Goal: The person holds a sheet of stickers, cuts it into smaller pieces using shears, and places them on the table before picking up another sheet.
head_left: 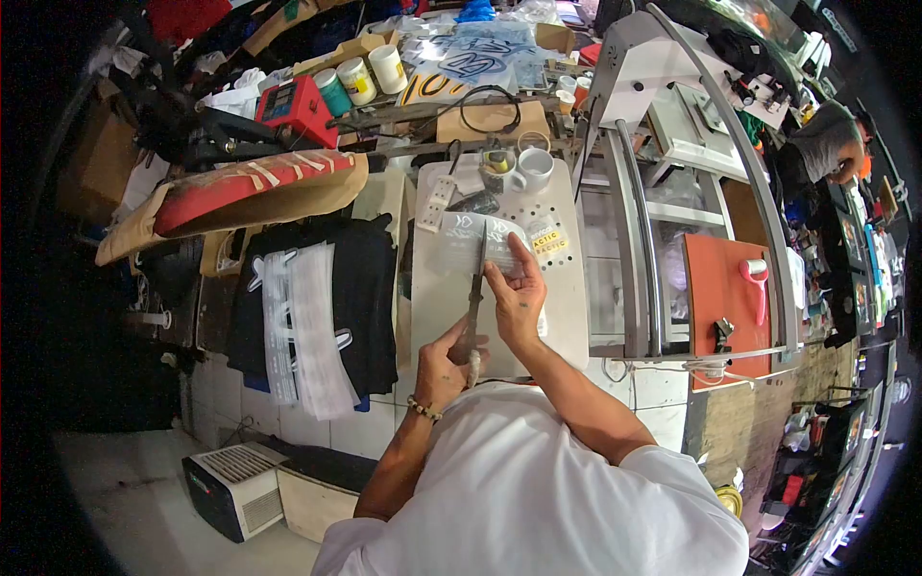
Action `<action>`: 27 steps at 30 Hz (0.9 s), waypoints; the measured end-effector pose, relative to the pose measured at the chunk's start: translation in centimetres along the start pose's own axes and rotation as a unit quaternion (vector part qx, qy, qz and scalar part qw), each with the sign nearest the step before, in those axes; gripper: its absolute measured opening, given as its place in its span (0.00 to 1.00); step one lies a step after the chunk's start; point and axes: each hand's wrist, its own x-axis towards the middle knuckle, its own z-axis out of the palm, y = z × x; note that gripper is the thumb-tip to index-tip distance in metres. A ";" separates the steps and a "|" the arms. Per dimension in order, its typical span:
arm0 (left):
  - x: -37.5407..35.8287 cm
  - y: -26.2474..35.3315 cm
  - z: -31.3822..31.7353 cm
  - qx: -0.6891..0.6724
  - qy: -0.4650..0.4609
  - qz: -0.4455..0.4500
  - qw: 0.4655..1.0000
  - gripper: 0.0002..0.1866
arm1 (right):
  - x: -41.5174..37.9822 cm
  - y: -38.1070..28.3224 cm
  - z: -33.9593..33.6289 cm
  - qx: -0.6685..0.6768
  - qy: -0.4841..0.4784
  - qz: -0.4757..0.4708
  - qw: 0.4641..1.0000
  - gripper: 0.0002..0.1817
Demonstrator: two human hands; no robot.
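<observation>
My left hand (445,372) is closed around the handles of long dark scissors (474,296), a tan wrapping showing at their lower end. The blades point away from me and lie along a clear film sheet (465,233) with white printing. My right hand (520,296) pinches that film between thumb and fingers on the right side of the blades. Both hands are over a pale board (437,317). Beyond the film on this board are a white mug (536,171), a white power strip (436,204) and a small sticker with yellow lettering (550,242).
To the left, printed film strips (315,326) lie on stacked black fabric (370,298), near a red-and-tan padded press part (254,197). A grey metal press frame (634,230) stands at right, beside an orange-red board (715,288) with a pink lint roller (756,288). Another person (831,144) is at far right.
</observation>
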 end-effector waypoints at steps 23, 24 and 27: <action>-0.2 -6.4 -0.5 -0.194 -0.067 -0.148 0.968 0.34 | -2.3 6.7 -4.4 -0.270 -0.065 0.023 0.960 0.29; -0.2 -7.2 -0.4 -0.209 -0.067 -0.185 0.958 0.33 | -2.4 7.5 -4.8 -0.298 -0.069 0.014 0.952 0.30; -0.2 -9.7 -0.4 -0.214 -0.066 -0.238 0.945 0.30 | -2.6 10.6 -7.0 -0.378 -0.074 0.021 0.922 0.32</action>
